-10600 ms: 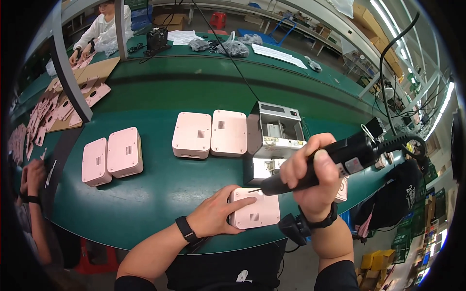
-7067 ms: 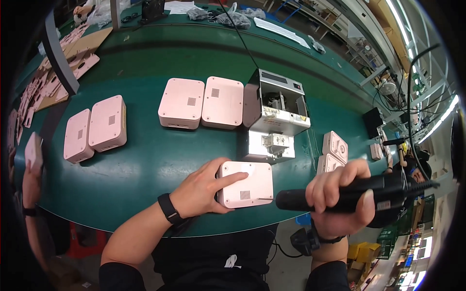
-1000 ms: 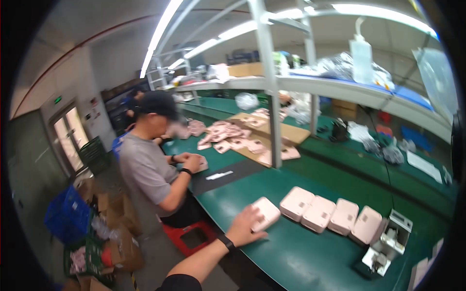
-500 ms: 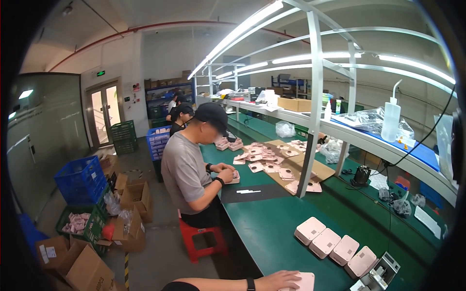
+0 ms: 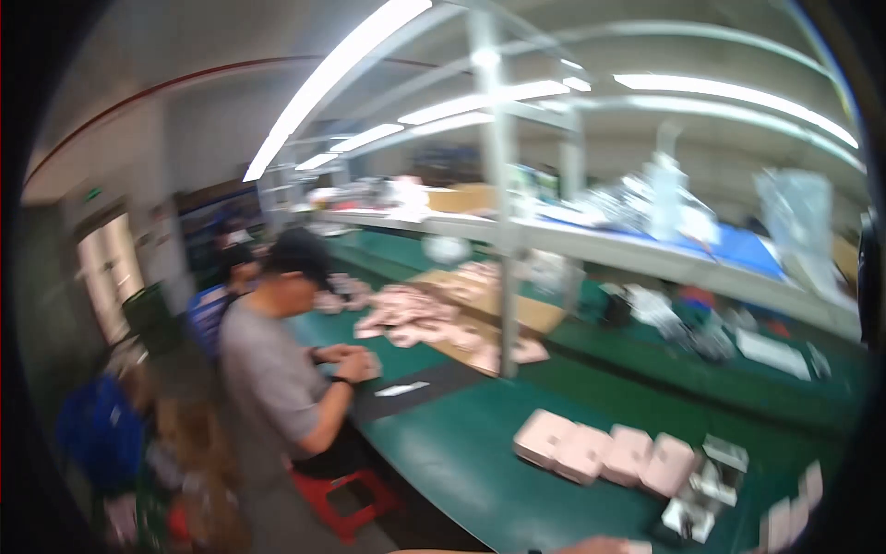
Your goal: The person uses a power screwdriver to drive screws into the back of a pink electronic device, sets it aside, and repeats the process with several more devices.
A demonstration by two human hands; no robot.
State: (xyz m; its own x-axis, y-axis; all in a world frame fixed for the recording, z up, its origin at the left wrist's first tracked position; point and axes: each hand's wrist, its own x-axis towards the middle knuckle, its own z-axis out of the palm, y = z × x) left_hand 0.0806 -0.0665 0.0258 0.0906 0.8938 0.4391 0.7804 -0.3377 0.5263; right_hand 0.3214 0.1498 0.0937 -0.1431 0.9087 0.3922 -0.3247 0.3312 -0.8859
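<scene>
At the lower edge, my left hand (image 5: 598, 547) is mostly cut off and blurred. It is closed on a pink box (image 5: 638, 547), of which only a small piece shows by the fingertips. My right hand is out of view. Ahead of the left hand, several pink rounded boxes (image 5: 544, 436) stand in a slanting row on the green table (image 5: 443, 452). Next to the row's right end is a small silver and white device (image 5: 711, 485), its details smeared.
Pale pink pieces (image 5: 784, 524) stand at the lower right. Farther left, a seated co-worker (image 5: 268, 369) handles a small pink part beside a dark mat (image 5: 429, 397). Pink parts (image 5: 411, 319) lie piled beyond. A metal post (image 5: 506, 305) carries a shelf above the table.
The view has turned right and blurred, so the room shifts left. My left hand has moved right and lower in the picture with the pink box, and its forearm has nearly left view.
</scene>
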